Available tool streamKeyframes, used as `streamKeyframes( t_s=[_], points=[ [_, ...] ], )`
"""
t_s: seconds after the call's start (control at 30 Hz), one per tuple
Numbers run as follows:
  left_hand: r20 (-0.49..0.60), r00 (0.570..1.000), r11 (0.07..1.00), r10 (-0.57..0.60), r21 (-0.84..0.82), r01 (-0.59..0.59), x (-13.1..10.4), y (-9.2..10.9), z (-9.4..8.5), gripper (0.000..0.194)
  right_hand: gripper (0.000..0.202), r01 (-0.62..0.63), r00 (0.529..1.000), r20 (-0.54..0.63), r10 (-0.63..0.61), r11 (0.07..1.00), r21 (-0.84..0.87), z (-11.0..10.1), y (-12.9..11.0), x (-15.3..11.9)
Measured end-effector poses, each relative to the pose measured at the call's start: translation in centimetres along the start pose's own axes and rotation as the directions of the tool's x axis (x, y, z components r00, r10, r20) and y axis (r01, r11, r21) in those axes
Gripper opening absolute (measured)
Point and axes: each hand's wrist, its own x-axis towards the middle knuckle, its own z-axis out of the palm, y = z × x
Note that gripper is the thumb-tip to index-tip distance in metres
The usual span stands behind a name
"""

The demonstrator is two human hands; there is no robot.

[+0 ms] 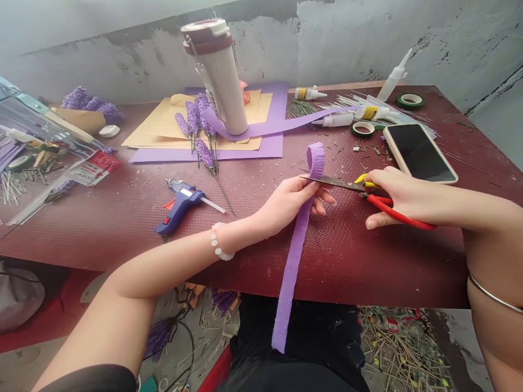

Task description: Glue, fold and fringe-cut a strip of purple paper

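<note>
A long purple paper strip [292,272] is pinched between the thumb and fingers of my left hand [296,198]. Its fringed upper end curls over above the fingers, and its lower end hangs past the table edge over my lap. My right hand [394,196] grips scissors [363,189] with red and yellow handles. The dark blades point left and meet the strip just above my left thumb; whether they are parted is hard to tell.
Left of my hands lies a blue glue gun [180,206]. Behind are purple flowers [204,152], a white tumbler [223,81] on paper sheets [147,128], glue bottles [370,113] and green tape [363,129]. A phone [420,152] sits beyond my right hand.
</note>
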Motion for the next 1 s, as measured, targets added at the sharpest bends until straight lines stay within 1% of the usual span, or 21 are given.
streamKeyframes(
  t_s=[0.13,0.27,0.4,0.53,0.6,0.73,0.87,1.0],
  points=[
    [0.061,0.998,1.000,-0.004,-0.012,0.005,-0.1,-0.2,-0.3,0.025,0.085,0.026,0.999,-0.035,-0.026,1.000,0.010,0.2,-0.2,0.0],
    [0.058,0.998,1.000,-0.023,0.007,0.023,-0.2,-0.1,-0.3,0.029,0.082,0.057,0.995,-0.085,-0.056,0.998,0.011,-0.1,-1.1,-0.1],
    [0.044,0.999,0.999,0.005,0.038,-0.007,-0.1,-0.1,-0.2,0.031,0.068,0.125,0.985,-0.125,-0.123,0.992,0.011,-0.4,-1.7,-0.3],
    [0.104,0.991,0.995,0.086,0.037,-0.090,0.1,-0.4,-0.4,0.032,0.045,0.180,0.970,-0.170,-0.171,0.983,0.037,-0.3,-1.6,-0.4],
    [0.144,0.982,0.991,0.122,0.042,-0.130,0.2,-0.5,-0.6,0.032,0.037,0.196,0.970,-0.157,-0.184,0.979,0.065,-0.5,-1.6,-0.4],
    [0.197,0.964,0.981,0.178,0.042,-0.190,0.4,-0.8,-1.0,0.029,0.029,0.188,0.976,-0.134,-0.174,0.977,0.102,-0.9,-2.0,-0.4],
    [0.198,0.964,0.975,0.177,0.095,-0.198,0.4,-0.9,-1.1,0.030,0.021,0.191,0.972,-0.155,-0.175,0.977,0.095,-1.1,-2.5,-0.5],
    [0.203,0.961,0.969,0.188,0.119,-0.215,0.4,-0.9,-1.2,0.031,0.018,0.204,0.963,-0.196,-0.185,0.975,0.082,-1.0,-2.7,-0.7]
  ],
)
